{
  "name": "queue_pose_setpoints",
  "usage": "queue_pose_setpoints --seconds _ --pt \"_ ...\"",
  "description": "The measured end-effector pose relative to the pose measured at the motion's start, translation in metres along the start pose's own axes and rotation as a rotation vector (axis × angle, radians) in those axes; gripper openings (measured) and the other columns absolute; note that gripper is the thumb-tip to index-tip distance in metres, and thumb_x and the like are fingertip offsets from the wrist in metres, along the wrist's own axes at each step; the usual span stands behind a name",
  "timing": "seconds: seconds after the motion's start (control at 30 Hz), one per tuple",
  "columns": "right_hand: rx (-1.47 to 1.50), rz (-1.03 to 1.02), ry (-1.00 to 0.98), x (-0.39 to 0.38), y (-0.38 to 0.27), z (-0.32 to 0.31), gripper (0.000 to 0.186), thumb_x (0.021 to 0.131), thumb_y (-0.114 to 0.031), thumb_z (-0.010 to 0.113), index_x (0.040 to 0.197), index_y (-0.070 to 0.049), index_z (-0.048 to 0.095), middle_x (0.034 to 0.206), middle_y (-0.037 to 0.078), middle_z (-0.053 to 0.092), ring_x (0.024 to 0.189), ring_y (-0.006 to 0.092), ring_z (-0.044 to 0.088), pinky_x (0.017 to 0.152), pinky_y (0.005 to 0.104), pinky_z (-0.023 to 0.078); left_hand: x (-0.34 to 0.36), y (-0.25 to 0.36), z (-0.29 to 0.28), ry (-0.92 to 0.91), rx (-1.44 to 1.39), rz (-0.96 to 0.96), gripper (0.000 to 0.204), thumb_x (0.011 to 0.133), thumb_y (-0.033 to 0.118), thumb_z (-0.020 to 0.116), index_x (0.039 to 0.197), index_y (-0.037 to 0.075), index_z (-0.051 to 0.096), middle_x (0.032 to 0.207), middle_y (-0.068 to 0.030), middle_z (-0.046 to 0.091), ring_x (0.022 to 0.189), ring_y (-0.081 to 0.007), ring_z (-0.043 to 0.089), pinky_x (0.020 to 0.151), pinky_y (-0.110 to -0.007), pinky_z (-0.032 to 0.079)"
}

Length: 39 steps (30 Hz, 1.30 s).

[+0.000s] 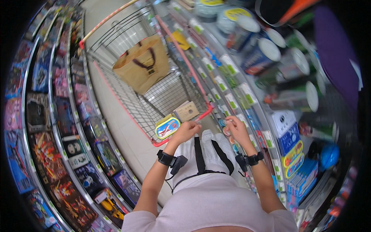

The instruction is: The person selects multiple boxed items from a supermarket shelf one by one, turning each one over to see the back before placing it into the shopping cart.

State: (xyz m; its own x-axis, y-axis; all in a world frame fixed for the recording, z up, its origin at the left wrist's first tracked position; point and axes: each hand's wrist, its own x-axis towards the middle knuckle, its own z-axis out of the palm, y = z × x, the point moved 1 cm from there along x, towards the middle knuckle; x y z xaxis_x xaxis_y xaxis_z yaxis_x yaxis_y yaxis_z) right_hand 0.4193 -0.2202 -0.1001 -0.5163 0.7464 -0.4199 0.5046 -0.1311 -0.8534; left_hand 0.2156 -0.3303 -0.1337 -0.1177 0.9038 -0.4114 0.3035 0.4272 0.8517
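My left hand (187,131) is loosely curled over the near end of the shopping cart (205,112), its fingers closed with nothing showing in them. Just left of it, a blue and white oval packet with a yellow border (167,128) lies at the cart's near end; I see no fingers around it. A tan booklet or flat box (187,111) rests beside it. My right hand (236,129) hovers between the cart's corner and the right shelf, fingers bent inward in a loose pinch, nothing visible between them. A brown tote bag (143,63) stands farther inside the cart.
Shelves of boxed toys (46,150) line the left side. On the right, a shelf edge with price tags (232,101) runs close by, holding tubs and cylindrical containers (262,56). Blue and yellow packs (293,154) stand there too. Pale floor (116,116) shows left of the cart.
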Motion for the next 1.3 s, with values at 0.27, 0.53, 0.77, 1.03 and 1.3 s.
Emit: queue_pose_setpoints --seconds 0.27,0.53,0.77,1.03,1.3 --pt "-0.043 -0.294 0.533 -0.143 0.047 -0.103 0.017 0.082 -0.017 0.050 0.080 0.000 0.053 0.070 0.009 0.056 0.064 0.0151 0.054 0.059 0.0254 0.041 -0.011 0.113 0.098 -0.284 -0.578 0.060 0.036 0.086 0.029 0.042 0.087 -0.004 0.056 0.087 -0.0105 0.060 0.080 -0.0142 0.055 0.075 -0.026 0.041" --pt "0.016 -0.316 0.935 -0.288 0.096 -0.160 0.018 0.079 -0.009 0.052 0.095 0.000 0.052 0.073 0.008 0.058 0.069 0.0139 0.056 0.064 0.0252 0.043 -0.026 0.216 0.252 -0.698 -0.457 0.213 0.026 0.085 0.022 0.044 0.088 -0.002 0.053 0.087 -0.0123 0.058 0.080 -0.0193 0.057 0.075 -0.029 0.043" --pt "0.129 -0.273 1.119 -0.353 0.138 -0.166 0.021 0.079 -0.007 0.052 0.099 0.000 0.051 0.072 0.008 0.059 0.069 0.0141 0.057 0.065 0.0259 0.044 -0.052 0.269 0.352 -0.841 -0.274 0.259 0.023 0.080 0.023 0.055 0.084 0.000 0.051 0.074 -0.0024 0.055 0.065 -0.0083 0.054 0.056 -0.019 0.041" --pt "0.220 -0.283 1.262 -0.378 0.147 -0.164 0.040 0.080 -0.007 0.049 0.118 0.000 0.035 0.072 0.008 0.058 0.070 0.0121 0.056 0.067 0.0254 0.043 -0.070 0.271 0.384 -0.647 -0.279 0.347 0.029 0.075 0.019 0.060 0.091 -0.003 0.049 0.073 -0.0047 0.052 0.058 -0.0099 0.054 0.051 -0.020 0.042" --pt "0.138 -0.184 1.186 -0.387 0.149 -0.168 0.054 0.080 -0.008 0.050 0.127 0.000 0.023 0.074 0.007 0.058 0.071 0.0115 0.055 0.065 0.0231 0.043 -0.070 0.265 0.377 -0.675 -0.299 0.445 0.036 0.073 0.013 0.063 0.100 -0.007 0.049 0.070 -0.0015 0.051 0.060 -0.0061 0.051 0.052 -0.017 0.039"
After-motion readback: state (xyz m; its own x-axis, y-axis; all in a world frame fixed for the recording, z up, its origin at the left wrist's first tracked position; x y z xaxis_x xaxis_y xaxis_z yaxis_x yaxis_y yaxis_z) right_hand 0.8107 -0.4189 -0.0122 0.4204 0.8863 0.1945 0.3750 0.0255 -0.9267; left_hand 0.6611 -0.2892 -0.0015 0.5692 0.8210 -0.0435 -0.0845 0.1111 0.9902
